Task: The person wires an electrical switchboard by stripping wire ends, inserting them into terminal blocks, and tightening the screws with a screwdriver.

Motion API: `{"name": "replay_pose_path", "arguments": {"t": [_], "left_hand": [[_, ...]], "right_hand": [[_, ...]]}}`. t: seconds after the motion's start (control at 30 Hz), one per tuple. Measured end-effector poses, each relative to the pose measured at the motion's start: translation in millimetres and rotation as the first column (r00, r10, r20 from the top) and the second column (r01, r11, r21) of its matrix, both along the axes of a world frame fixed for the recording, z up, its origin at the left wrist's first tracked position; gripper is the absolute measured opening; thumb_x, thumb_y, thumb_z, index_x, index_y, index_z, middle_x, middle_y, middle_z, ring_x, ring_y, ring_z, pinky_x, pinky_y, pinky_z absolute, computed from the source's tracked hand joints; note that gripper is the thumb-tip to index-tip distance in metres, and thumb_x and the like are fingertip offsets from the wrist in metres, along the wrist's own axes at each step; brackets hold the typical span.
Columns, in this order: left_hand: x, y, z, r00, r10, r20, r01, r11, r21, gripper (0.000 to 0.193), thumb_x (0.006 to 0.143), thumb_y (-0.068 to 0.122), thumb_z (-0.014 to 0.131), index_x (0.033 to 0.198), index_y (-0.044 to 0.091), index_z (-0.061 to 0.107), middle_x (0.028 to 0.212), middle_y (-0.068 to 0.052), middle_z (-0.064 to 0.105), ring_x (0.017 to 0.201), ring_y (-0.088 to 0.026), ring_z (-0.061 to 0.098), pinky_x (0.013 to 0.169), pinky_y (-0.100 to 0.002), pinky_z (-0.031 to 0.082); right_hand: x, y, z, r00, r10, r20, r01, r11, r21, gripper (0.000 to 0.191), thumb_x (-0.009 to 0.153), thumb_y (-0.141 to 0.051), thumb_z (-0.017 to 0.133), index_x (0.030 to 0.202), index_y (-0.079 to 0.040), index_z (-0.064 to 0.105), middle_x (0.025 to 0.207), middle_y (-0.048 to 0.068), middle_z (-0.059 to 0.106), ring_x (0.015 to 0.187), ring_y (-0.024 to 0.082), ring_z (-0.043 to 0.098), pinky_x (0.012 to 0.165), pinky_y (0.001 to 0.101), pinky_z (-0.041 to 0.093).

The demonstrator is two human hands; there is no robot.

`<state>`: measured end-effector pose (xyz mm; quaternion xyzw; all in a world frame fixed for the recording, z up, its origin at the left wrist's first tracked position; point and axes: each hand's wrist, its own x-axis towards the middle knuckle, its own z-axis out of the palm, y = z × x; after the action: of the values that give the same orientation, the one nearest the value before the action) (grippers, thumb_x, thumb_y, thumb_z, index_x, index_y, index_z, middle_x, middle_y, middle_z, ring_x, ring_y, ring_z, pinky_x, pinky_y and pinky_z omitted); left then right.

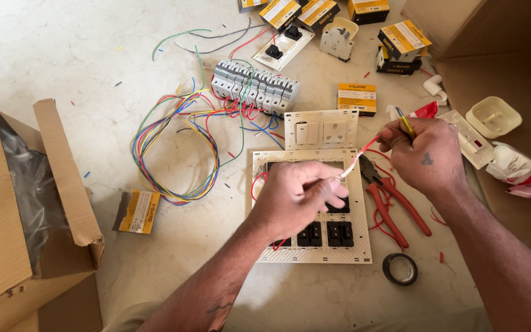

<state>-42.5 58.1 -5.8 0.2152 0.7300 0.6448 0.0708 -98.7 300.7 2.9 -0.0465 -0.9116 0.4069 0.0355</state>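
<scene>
Stripping a red wire over the switch plate

From the left, we pass the open cardboard box (13, 203) and the coloured wire loop (176, 154) on the floor below the breaker row (254, 88). Our left hand (296, 198) pinches the red wire (357, 157) at its white end above the white switch plate (312, 209); our right hand (424, 155) is closed on the far end along with a yellow-handled tool (405, 123). We judge this is wire preparation; next we'd need a bared tip guided into a switch terminal. Red pliers (391, 203) and black tape roll (400, 268) lie beside the plate.
</scene>
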Motion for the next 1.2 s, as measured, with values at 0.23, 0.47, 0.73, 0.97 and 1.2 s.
{"name": "replay_pose_path", "arguments": {"t": [0.23, 0.47, 0.73, 0.97, 1.2], "left_hand": [[-11, -17, -3, 0.984, -0.063, 0.169, 0.052, 0.996, 0.070, 0.022, 0.101, 0.010, 0.058, 0.113, -0.004, 0.070, 0.091, -0.011, 0.079, 0.075, -0.013, 0.077, 0.061, -0.026, 0.062], [-29, -54, 3, 0.931, 0.267, 0.250, -0.330, 0.908, 0.259, 0.020, 0.099, 0.017, 0.065, 0.104, -0.001, 0.071, 0.080, -0.009, 0.073, 0.069, -0.012, 0.069, 0.059, -0.026, 0.054], [-19, -33, 12, 0.953, 0.052, 0.299, -0.094, 0.987, 0.129, 0.030, 0.101, 0.032, 0.067, 0.102, 0.002, 0.068, 0.083, -0.002, 0.067, 0.072, -0.007, 0.063, 0.072, -0.024, 0.054], [-12, -28, 22, 0.879, -0.005, 0.477, 0.037, 0.998, -0.058, 0.024, 0.095, 0.021, 0.071, 0.095, -0.001, 0.077, 0.069, 0.001, 0.066, 0.052, -0.005, 0.042, 0.044, -0.026, 0.032], [-13, -52, 22, 0.969, -0.054, 0.241, 0.091, 0.985, -0.146, 0.018, 0.095, 0.017, 0.071, 0.093, 0.001, 0.078, 0.068, 0.000, 0.068, 0.058, -0.003, 0.055, 0.051, -0.022, 0.043]], "right_hand": [[0, -2, 1, 0.999, 0.047, -0.002, -0.047, 0.993, -0.104, 0.016, 0.096, -0.001, 0.060, 0.097, 0.000, 0.076, 0.084, 0.006, 0.077, 0.078, 0.006, 0.072, 0.075, 0.0252, 0.058], [6, 1, 15, 0.998, 0.018, -0.054, -0.025, 0.989, -0.143, 0.013, 0.099, -0.013, 0.068, 0.099, -0.006, 0.079, 0.089, 0.003, 0.077, 0.078, 0.006, 0.066, 0.071, 0.0273, 0.053], [35, -51, 14, 0.925, 0.378, -0.037, -0.380, 0.919, -0.101, 0.010, 0.088, -0.013, 0.079, 0.097, -0.012, 0.082, 0.080, 0.003, 0.081, 0.062, 0.013, 0.064, 0.056, 0.0300, 0.051], [38, -49, 15, 0.726, 0.589, -0.354, -0.584, 0.801, 0.132, 0.028, 0.072, 0.006, 0.066, 0.095, -0.007, 0.076, 0.089, 0.004, 0.077, 0.082, 0.016, 0.076, 0.070, 0.0310, 0.061], [7, -12, 15, 0.891, 0.381, -0.248, -0.225, 0.844, 0.487, 0.027, 0.086, 0.000, 0.066, 0.103, -0.015, 0.080, 0.104, 0.007, 0.079, 0.087, 0.024, 0.074, 0.074, 0.0367, 0.059]]}}
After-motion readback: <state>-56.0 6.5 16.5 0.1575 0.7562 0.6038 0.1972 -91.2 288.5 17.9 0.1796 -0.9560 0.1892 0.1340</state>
